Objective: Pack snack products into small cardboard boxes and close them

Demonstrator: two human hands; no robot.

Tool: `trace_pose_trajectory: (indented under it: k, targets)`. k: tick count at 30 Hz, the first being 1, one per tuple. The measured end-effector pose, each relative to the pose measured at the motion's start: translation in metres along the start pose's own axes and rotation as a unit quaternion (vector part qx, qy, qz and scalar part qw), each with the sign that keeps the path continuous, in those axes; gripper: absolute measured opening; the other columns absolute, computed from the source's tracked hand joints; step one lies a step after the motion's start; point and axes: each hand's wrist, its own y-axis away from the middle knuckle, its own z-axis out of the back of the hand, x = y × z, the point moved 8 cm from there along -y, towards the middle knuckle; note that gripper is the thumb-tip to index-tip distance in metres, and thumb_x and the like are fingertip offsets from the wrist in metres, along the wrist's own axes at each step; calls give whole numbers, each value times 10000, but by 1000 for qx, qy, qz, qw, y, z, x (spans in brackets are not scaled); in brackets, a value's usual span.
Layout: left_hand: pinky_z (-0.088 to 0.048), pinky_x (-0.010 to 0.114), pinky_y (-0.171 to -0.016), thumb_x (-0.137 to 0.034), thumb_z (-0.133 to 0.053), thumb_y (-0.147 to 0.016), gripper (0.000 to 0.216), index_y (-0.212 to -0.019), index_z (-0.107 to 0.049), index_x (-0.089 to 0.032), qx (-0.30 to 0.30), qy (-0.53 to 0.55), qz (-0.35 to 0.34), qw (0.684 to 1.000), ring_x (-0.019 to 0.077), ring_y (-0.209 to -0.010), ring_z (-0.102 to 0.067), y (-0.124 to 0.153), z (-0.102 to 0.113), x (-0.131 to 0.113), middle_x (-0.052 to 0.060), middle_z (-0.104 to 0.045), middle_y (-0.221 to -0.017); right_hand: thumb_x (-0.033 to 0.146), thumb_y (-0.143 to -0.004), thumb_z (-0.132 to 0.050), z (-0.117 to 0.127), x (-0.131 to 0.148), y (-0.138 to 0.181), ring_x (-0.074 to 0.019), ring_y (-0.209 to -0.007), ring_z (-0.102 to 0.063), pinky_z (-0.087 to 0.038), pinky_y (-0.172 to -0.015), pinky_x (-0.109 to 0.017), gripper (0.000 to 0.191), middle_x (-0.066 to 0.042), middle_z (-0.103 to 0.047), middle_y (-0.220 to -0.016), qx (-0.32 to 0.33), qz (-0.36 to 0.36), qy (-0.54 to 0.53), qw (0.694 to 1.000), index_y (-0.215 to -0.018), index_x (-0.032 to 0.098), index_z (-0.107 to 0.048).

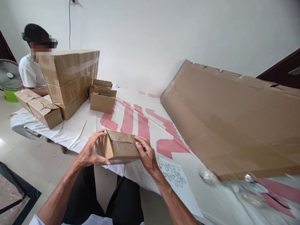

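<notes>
Head view: your left hand [89, 152] spans one end of the box [124, 145], fingers holding it; your right hand [148, 154] grips the other, probably to steady it.

The held box [125, 150] is matt cardboard, the tablecloth [77, 128] creased, matt fabric.

light is soft, the lower right blurred.

Bare L hand [91, 150] spans L end of brown oblong cardboard box [125, 145], fingers up top, thumb low; bare R hand [147, 152] grips R end, fingers bent; bare forearms [58, 189] below box.
</notes>
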Motion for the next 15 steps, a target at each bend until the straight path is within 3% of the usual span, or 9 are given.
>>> trace_pose_trajectory:
  k: [10, 15]
  targets:
    - [-269, 654, -1293, -662, -987, -598, 1171, -1560, -439, -279, 38, 13, -21, 999, 474, -1603, -322, 2, -5, -2, 249, -330, -1728, 557, -986, -579, 1, -1, 2, -311, -1283, -638, -501, -1128, -508, 447, -136, -714, -1325, -21, -24, -23, 999, -1196, 210, -767]
    - [-340, 590, -1281, -663, -1001, -557, 1085, -1435, -510, -257, -15, 63, -21, 998, 448, -1587, -371, 3, -3, -5, 258, -397, -1690, 564, -976, -581, 1, -5, 3, -313, -1285, -635, -490, -1127, -514, 444, -135, -724, -1317, -30, -35, -42, 998, -1167, 214, -777]
